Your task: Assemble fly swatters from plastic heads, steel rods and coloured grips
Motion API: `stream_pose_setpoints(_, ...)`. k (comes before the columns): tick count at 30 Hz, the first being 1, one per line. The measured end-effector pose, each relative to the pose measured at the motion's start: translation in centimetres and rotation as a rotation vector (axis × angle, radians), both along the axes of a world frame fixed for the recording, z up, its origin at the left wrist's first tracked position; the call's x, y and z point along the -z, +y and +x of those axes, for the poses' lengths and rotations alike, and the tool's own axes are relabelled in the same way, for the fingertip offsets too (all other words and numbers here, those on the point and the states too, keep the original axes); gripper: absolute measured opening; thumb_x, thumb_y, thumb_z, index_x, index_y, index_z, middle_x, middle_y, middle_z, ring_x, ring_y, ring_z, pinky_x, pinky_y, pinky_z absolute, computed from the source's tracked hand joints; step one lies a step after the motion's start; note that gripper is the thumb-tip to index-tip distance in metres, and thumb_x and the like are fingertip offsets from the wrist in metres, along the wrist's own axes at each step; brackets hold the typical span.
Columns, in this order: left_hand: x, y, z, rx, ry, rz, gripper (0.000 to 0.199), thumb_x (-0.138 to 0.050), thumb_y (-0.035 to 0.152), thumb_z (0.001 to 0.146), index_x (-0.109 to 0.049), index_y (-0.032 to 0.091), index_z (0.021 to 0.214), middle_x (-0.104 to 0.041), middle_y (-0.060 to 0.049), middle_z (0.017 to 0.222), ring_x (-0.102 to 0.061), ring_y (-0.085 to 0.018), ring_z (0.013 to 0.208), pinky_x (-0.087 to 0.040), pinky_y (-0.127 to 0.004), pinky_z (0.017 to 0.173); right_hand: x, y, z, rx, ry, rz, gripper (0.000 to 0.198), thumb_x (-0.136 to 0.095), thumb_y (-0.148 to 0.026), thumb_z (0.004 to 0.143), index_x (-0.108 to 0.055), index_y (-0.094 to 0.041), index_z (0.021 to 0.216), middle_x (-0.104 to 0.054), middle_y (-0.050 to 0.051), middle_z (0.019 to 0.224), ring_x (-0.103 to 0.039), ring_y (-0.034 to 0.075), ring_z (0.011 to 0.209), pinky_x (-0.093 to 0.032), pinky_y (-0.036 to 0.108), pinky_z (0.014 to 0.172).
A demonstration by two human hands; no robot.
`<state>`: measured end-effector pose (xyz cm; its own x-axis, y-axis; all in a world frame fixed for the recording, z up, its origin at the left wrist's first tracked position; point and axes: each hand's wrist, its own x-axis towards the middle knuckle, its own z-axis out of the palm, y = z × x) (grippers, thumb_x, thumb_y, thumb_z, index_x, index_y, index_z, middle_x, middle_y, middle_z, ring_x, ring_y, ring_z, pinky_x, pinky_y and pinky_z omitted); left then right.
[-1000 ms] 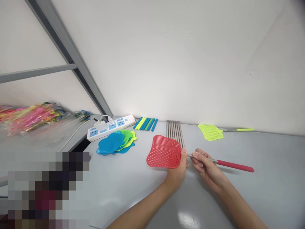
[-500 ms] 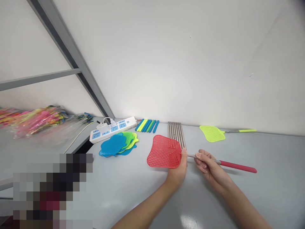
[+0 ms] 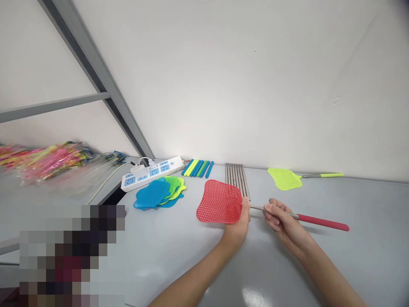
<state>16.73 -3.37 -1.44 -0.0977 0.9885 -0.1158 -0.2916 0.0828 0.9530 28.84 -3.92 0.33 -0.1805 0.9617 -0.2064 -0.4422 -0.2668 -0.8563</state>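
A red fly swatter (image 3: 219,202) is held between both hands above the grey table. My left hand (image 3: 239,224) grips it where the perforated head meets the thin metal rod, thumb on top. Farther right, my right hand (image 3: 283,219) pinches the metal rod just short of the red handle (image 3: 324,222), which points right. Behind the swatter's head lies a row of metal rods (image 3: 238,177), partly hidden by it. A yellow-green fly swatter (image 3: 284,179) rests at the back right, head, rod and handle joined.
Left of my hands, blue, green and yellow swatter heads (image 3: 151,194) lie piled. Several coloured handles (image 3: 197,168) are lined up behind them, beside a white power strip (image 3: 155,172). Bagged colourful items (image 3: 59,162) lie far left, near a grey metal frame (image 3: 108,98). A blurred-out area covers the lower left.
My right hand and the red handle have shifted slightly right, and the swatter's head slightly left and up. Both hands keep their hold.
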Motion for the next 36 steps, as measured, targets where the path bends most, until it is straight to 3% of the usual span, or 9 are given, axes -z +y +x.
stream_pose_setpoints(4, 0.3, 0.0, 0.1, 0.092, -0.079, 0.008, 0.039, -0.048, 0.047, 0.073, -0.029, 0.019, 0.053, -0.025, 0.007, 0.049, -0.025, -0.006, 0.044, -0.024, -0.021, 0.044, -0.6, -0.2, -0.2, 0.030, -0.025, -0.003, 0.032, -0.064, -0.026, 0.068, -0.038, -0.018, 0.051, -0.039, -0.005, 0.046, -0.023, 0.006, 0.041, -0.020, 0.020, 0.038)
stream_pose_setpoints(12, -0.5, -0.5, 0.5, -0.023, -0.219, -0.115, 0.041, -0.046, 0.057, 0.068, -0.039, 0.018, 0.058, -0.032, 0.006, 0.049, -0.026, -0.006, 0.043, -0.021, -0.021, 0.042, -0.3, -0.5, -1.2, 0.017, -0.011, -0.043, 0.029, -0.065, -0.028, 0.066, -0.041, -0.018, 0.054, -0.052, -0.001, 0.052, -0.035, 0.006, 0.043, -0.026, 0.019, 0.041)
stream_pose_setpoints(18, -0.2, -0.7, 0.4, 0.008, -0.198, -0.044, 0.046, -0.047, 0.057, 0.068, -0.024, 0.019, 0.054, -0.020, 0.007, 0.050, -0.018, -0.006, 0.044, -0.020, -0.021, 0.043, 0.9, -0.6, -1.5, 0.023, 0.104, -0.068, 0.026, -0.063, -0.025, 0.069, -0.042, -0.017, 0.056, -0.051, -0.002, 0.053, -0.034, 0.006, 0.045, -0.026, 0.017, 0.041)
stream_pose_setpoints(22, 0.0, -1.0, 0.4, 0.053, -0.120, 0.018, 0.045, -0.044, 0.055, 0.071, -0.023, 0.019, 0.054, -0.019, 0.007, 0.051, -0.017, -0.007, 0.047, -0.020, -0.022, 0.045, 1.0, -0.7, -1.5, 0.032, 0.120, -0.053, 0.027, -0.064, -0.025, 0.068, -0.042, -0.017, 0.055, -0.048, -0.002, 0.051, -0.031, 0.005, 0.043, -0.025, 0.017, 0.040)
stream_pose_setpoints(29, 1.2, -1.5, 1.0, 0.132, -0.106, -0.030, 0.045, -0.037, 0.054, 0.076, -0.030, 0.018, 0.049, -0.028, 0.005, 0.046, -0.029, -0.008, 0.046, -0.028, -0.022, 0.050, 0.7, -1.0, -1.9, 0.000, 0.103, -0.054, 0.027, -0.062, -0.026, 0.070, -0.042, -0.018, 0.054, -0.048, -0.003, 0.051, -0.031, 0.006, 0.044, -0.026, 0.018, 0.041)
stream_pose_setpoints(36, 0.6, -1.5, 1.2, 0.226, -0.150, 0.010, 0.042, -0.046, 0.049, 0.073, -0.041, 0.017, 0.047, -0.045, 0.002, 0.044, -0.042, -0.010, 0.042, -0.036, -0.023, 0.049, 0.7, -1.3, -2.1, -0.019, 0.115, -0.047, 0.025, -0.061, -0.026, 0.072, -0.044, -0.018, 0.055, -0.043, -0.004, 0.048, -0.030, 0.007, 0.045, -0.026, 0.018, 0.042)
